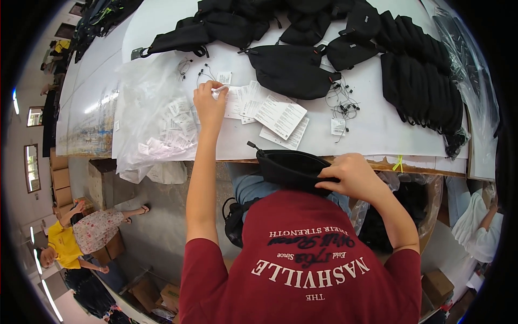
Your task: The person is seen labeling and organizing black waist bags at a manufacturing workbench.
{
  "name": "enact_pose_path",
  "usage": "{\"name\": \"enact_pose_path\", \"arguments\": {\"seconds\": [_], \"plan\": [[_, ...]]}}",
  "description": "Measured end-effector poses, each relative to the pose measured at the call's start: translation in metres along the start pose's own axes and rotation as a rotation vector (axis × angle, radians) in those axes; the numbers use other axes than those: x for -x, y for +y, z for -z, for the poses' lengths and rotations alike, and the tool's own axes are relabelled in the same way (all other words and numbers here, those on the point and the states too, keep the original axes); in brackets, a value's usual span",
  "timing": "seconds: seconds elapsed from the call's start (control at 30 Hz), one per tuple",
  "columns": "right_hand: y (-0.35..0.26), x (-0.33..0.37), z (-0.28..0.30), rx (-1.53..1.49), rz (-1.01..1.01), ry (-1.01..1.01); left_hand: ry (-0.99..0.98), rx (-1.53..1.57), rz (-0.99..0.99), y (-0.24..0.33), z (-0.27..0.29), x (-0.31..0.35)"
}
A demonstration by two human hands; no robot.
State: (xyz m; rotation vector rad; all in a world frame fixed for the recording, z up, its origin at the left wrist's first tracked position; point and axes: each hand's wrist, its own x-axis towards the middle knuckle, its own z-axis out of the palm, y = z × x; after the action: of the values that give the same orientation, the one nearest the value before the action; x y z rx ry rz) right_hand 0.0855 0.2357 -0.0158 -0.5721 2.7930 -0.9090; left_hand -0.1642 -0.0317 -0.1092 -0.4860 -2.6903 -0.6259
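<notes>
My right hand (353,174) grips the rim of a black zip pouch (291,168) at the table's near edge. The pouch's mouth gapes and its zip pull sticks out on the left. Over the table, my left hand (209,102) pinches a small white paper piece (219,92), bent between thumb and fingertips. Beside that hand lie several printed white paper cards (280,115), overlapping in a loose spread. Another black waist bag (294,70) lies flat just beyond the cards.
Black bags (226,27) are heaped at the back, with a row of stacked black pouches (423,86) at the right. Tag strings (342,102) lie right of the cards. A clear plastic bag of white labels (172,127) sits left. A person in yellow (65,243) is beyond.
</notes>
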Motion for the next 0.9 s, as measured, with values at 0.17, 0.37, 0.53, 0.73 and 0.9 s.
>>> {"name": "enact_pose_path", "arguments": {"seconds": [0.17,0.37,0.53,0.73,0.9], "plan": [[-0.012,-0.004,0.030,0.120,0.054,0.082,-0.243,0.937,0.013,0.092,0.074,0.022],[-0.023,-0.031,0.048,0.209,0.100,0.168,-0.405,0.615,-0.342,0.130,0.115,0.038],[-0.035,-0.044,0.044,0.149,0.076,0.368,0.174,0.717,0.072,0.110,0.099,0.065],[-0.052,-0.057,0.023,0.016,0.040,0.461,-0.385,2.126,0.799,0.115,0.060,0.128],[-0.051,-0.061,0.013,0.030,0.038,0.429,-0.334,2.048,0.941,0.130,0.076,0.112]]}}
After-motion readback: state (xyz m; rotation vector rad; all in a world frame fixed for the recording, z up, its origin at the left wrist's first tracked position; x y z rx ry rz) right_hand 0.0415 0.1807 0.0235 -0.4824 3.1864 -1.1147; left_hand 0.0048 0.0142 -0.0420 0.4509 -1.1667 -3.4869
